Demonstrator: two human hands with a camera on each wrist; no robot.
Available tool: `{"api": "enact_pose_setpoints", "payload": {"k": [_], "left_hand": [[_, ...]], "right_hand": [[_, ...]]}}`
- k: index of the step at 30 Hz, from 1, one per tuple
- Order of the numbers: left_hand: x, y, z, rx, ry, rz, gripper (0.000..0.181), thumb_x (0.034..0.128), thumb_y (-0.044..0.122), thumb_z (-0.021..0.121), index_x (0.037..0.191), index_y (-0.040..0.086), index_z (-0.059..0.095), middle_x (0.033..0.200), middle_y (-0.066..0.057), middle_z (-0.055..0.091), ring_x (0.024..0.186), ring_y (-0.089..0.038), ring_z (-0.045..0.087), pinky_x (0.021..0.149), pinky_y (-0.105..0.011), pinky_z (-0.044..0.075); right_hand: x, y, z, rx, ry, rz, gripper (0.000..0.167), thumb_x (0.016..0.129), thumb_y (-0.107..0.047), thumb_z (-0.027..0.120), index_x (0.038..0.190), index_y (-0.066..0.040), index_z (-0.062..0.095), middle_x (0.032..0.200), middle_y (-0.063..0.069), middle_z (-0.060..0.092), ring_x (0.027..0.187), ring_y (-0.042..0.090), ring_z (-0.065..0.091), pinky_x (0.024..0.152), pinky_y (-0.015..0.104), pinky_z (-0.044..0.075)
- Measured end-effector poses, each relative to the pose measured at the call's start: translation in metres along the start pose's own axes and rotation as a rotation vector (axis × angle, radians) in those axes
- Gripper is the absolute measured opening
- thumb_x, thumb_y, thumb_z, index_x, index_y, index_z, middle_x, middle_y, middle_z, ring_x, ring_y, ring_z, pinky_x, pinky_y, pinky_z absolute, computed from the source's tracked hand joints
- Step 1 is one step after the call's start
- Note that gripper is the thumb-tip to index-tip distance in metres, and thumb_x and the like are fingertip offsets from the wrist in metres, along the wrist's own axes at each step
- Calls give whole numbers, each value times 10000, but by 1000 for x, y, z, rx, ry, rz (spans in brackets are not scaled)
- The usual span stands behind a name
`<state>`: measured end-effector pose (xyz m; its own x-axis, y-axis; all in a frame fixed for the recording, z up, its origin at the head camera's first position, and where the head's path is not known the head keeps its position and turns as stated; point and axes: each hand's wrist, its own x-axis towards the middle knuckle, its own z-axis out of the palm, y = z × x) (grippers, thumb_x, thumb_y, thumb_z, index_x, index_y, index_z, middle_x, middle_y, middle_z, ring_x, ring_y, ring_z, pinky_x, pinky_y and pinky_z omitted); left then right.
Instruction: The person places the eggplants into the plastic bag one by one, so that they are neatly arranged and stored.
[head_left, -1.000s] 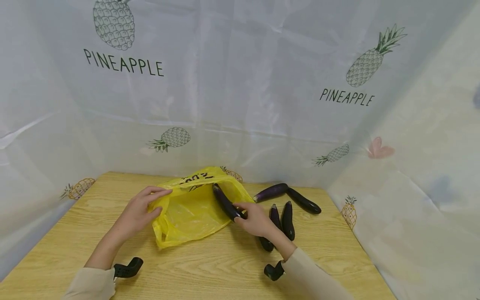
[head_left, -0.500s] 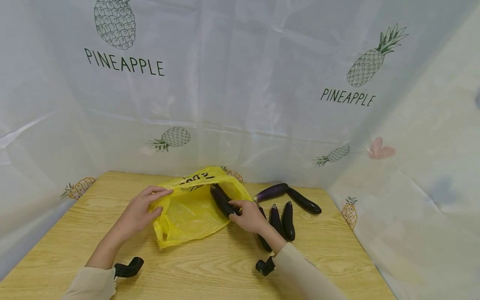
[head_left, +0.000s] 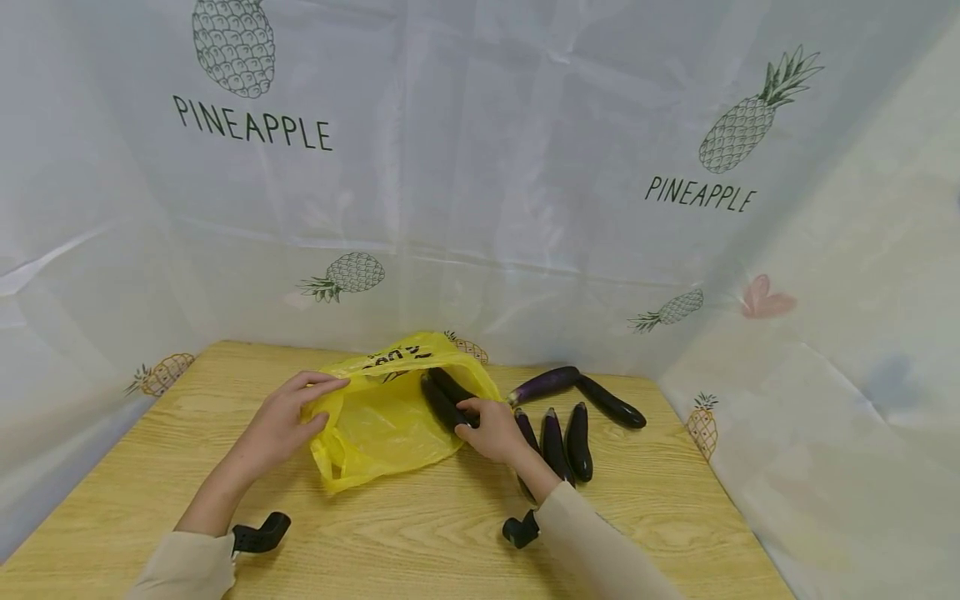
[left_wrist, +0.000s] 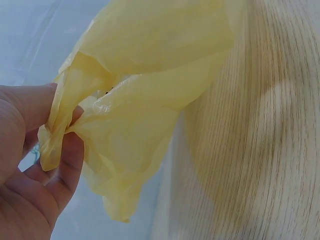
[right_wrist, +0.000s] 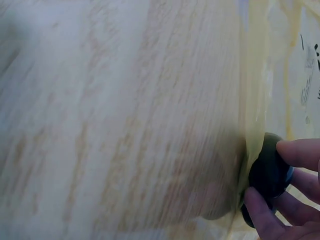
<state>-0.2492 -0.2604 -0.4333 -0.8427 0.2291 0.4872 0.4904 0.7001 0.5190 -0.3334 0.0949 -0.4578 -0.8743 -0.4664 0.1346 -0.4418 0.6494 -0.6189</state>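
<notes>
A yellow plastic bag (head_left: 378,433) lies on its side with its mouth spread toward me. My left hand (head_left: 277,421) pinches the left edge of the mouth; the left wrist view shows thin plastic between thumb and fingers. At the bag's right side, my right hand (head_left: 495,432) grips the near end of a dark eggplant (head_left: 441,402), whose far end is inside the bag. Close behind it lies another eggplant (head_left: 454,386), also within the mouth. From the right wrist, the held eggplant's rounded end (right_wrist: 270,167) shows between thumb and fingers, against the plastic.
Right of the bag, several eggplants (head_left: 579,442) lie side by side, partly behind the right forearm. Farther back, a purple eggplant (head_left: 543,384) touches a darker one (head_left: 609,402). The wooden table (head_left: 390,542) ends at a pineapple-printed sheet (head_left: 480,208).
My right hand has moved a little left, taking the eggplant farther into the bag. A second eggplant now shows behind it. The left hand keeps its hold on the bag's edge.
</notes>
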Motion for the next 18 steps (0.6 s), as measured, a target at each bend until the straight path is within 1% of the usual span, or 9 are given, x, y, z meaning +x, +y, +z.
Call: {"api": "enact_pose_setpoints", "payload": {"k": [2, 4, 6, 9, 12, 15, 18], "left_hand": [[0, 0, 0, 10, 3, 5, 591, 902, -124, 749, 1451, 75, 662, 1386, -134, 606, 1012, -249, 619, 689, -282, 470], [0, -1, 0, 9, 0, 2, 591, 903, -124, 748, 1452, 78, 661, 1389, -135, 603, 947, -230, 600, 666, -275, 454], [0, -1, 0, 16, -1, 3, 590, 902, -122, 751, 1450, 79, 664, 1387, -133, 604, 975, -237, 610, 675, -278, 454], [0, 0, 1, 18, -2, 3, 587, 902, -119, 753, 1448, 79, 665, 1386, -134, 604, 966, -235, 604, 670, -279, 443], [0, 0, 1, 18, -2, 3, 589, 902, -117, 755, 1449, 82, 665, 1381, -130, 605, 990, -228, 601, 681, -281, 442], [0, 0, 0, 10, -3, -1, 593, 904, -117, 754, 1455, 83, 661, 1386, -131, 603, 952, -213, 591, 670, -277, 440], [0, 1, 1, 13, 1, 1, 596, 902, -117, 757, 1454, 86, 662, 1387, -129, 605, 962, -215, 599, 678, -278, 450]], "right_hand": [[0, 1, 1, 2, 3, -1, 410, 1013, -148, 708, 1408, -46, 677, 1215, 183, 749, 416, 98, 265, 452, 266, 297], [0, 2, 1, -1, 1, 7, 412, 1019, -153, 706, 1416, -50, 672, 1245, 188, 738, 419, 94, 266, 458, 266, 305], [-1, 2, 2, -8, 1, 13, 413, 1023, -158, 707, 1419, -51, 669, 1292, 196, 720, 423, 97, 269, 468, 269, 315], [-3, 2, 2, -26, 2, 15, 415, 1027, -163, 707, 1424, -48, 665, 1337, 205, 699, 437, 96, 335, 511, 279, 349], [-3, 1, 2, -47, 5, 13, 418, 1032, -167, 705, 1429, -45, 658, 1340, 210, 695, 488, 78, 456, 562, 288, 389], [-2, 2, 3, -59, 8, 22, 418, 1042, -183, 699, 1438, -58, 654, 1336, 194, 699, 515, 102, 491, 574, 302, 407], [-1, 2, 3, -76, 24, 33, 415, 1039, -208, 705, 1426, -63, 666, 1312, 168, 714, 618, 156, 576, 620, 330, 455]]}}
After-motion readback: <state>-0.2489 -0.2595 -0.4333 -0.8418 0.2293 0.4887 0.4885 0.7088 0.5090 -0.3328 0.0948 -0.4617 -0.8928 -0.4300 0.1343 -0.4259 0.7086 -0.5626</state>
